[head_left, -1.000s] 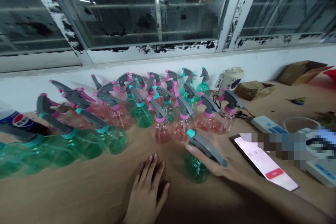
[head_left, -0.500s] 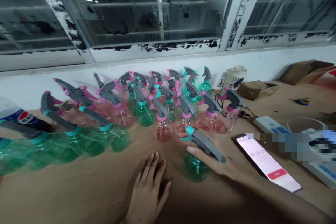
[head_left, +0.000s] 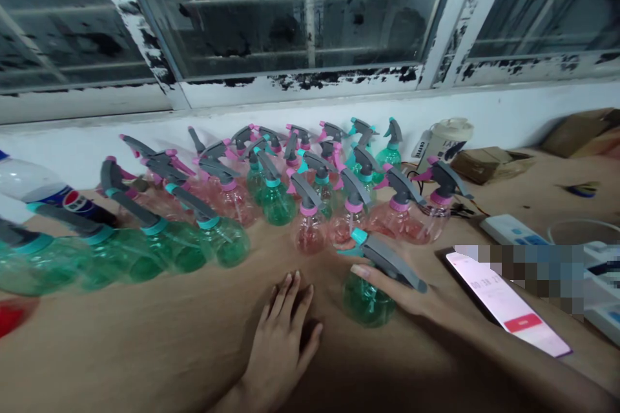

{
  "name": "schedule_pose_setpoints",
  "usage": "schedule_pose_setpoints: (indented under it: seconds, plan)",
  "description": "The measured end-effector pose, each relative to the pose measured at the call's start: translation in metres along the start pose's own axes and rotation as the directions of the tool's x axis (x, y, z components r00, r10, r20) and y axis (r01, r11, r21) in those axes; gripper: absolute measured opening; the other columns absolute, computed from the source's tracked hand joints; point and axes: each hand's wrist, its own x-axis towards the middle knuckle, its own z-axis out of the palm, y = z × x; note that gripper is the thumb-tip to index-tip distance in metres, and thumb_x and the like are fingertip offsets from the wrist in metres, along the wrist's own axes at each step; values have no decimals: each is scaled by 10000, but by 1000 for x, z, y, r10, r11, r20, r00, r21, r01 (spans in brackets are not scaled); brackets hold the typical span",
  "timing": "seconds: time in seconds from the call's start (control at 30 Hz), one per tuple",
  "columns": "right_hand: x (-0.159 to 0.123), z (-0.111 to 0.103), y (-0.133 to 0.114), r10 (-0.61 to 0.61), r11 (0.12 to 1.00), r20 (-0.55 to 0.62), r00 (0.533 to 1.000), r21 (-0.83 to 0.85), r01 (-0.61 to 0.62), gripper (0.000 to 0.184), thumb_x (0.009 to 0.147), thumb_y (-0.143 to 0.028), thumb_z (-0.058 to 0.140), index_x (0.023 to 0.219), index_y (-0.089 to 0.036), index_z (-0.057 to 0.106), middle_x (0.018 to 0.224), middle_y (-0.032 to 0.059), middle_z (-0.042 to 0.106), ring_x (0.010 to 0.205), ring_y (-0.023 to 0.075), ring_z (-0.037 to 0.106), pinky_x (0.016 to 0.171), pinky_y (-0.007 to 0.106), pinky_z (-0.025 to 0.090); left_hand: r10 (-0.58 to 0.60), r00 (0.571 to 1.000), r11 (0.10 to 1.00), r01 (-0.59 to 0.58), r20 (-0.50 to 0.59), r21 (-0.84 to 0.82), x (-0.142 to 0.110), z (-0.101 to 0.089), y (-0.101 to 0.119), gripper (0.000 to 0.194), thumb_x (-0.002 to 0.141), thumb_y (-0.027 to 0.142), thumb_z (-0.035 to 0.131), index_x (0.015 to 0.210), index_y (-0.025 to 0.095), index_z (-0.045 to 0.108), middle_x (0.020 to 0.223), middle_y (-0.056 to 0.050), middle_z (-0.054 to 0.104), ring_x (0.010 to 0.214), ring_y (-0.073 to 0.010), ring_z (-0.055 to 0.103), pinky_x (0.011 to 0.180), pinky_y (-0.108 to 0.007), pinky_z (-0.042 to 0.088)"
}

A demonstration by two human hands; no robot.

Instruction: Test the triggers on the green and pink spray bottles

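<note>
My right hand (head_left: 397, 287) is closed round the upper part of a green spray bottle (head_left: 365, 303), which stands upright on the brown table (head_left: 159, 348). Its grey trigger head with a turquoise nozzle rises above my thumb; the other fingers are mostly hidden behind the bottle. To its left, my left hand (head_left: 283, 329) lies palm down on the table, fingers stretched, holding nothing. Just beyond the hands stand a pink spray bottle (head_left: 310, 232) and several more pink ones. A row of green spray bottles (head_left: 225, 242) runs off to the left.
A phone (head_left: 504, 300) showing a timer lies right of my right forearm, beside a white power strip (head_left: 513, 230). Farther back are a paper cup (head_left: 443, 142) and a cardboard box (head_left: 489, 164). A Pepsi bottle (head_left: 72, 200) lies tilted at left, near a red object (head_left: 12, 316).
The whole view has shifted slightly, with things sitting farther right in the picture. Both hands keep their poses, the right still round the green spray bottle. The red object shows more at left.
</note>
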Motion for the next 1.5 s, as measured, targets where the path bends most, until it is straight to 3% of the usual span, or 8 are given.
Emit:
schedule_pose_setpoints:
  seconds: [0.23, 0.43, 0.77, 0.97, 1.5]
  plan:
    - [-2, 1, -6, 17, 999, -5, 1000, 28, -17, 178, 844, -376, 528, 774, -229, 599, 708, 15, 639, 621, 166, 618, 556, 297, 514, 8, 1000, 1000, -9, 12, 19, 1, -1, 0, 476, 883, 394, 479, 1295, 156, 501, 1414, -130, 426, 1289, -282, 407, 958, -426, 444]
    - [0, -4, -17, 33, 998, 23, 999, -47, -31, 135, 848, -279, 517, 734, -222, 564, 672, 7, 610, 622, 159, 610, 587, 293, 515, 9, 1000, 1000, -9, 20, -1, 2, -1, -1, 473, 891, 401, 467, 1298, 161, 495, 1417, -121, 424, 1307, -269, 383, 997, -432, 411]
    - [-4, 6, 3, 74, 995, -3, 997, 61, -73, 160, 813, -374, 579, 737, -234, 569, 664, -2, 552, 585, 162, 559, 557, 310, 486, 12, 1000, 1000, -12, -5, -15, 1, 0, -1, 464, 885, 373, 481, 1297, 158, 491, 1418, -124, 421, 1295, -281, 396, 1006, -439, 395]
    - [-5, 12, 7, 43, 996, -53, 998, 84, -39, 143, 825, -332, 574, 725, -235, 605, 675, 1, 582, 676, 181, 590, 663, 343, 502, 10, 1000, 1000, -10, 6, -20, 1, 0, -1, 471, 885, 388, 477, 1296, 158, 488, 1417, -125, 421, 1293, -287, 396, 991, -446, 409]
    - [-1, 7, -1, 39, 996, -14, 999, 77, -38, 101, 844, -290, 553, 854, -206, 609, 769, 29, 636, 729, 186, 623, 686, 346, 500, 8, 1000, 1000, -8, 25, -12, 2, -2, -1, 470, 886, 387, 481, 1300, 163, 489, 1420, -123, 418, 1290, -288, 400, 975, -442, 424]
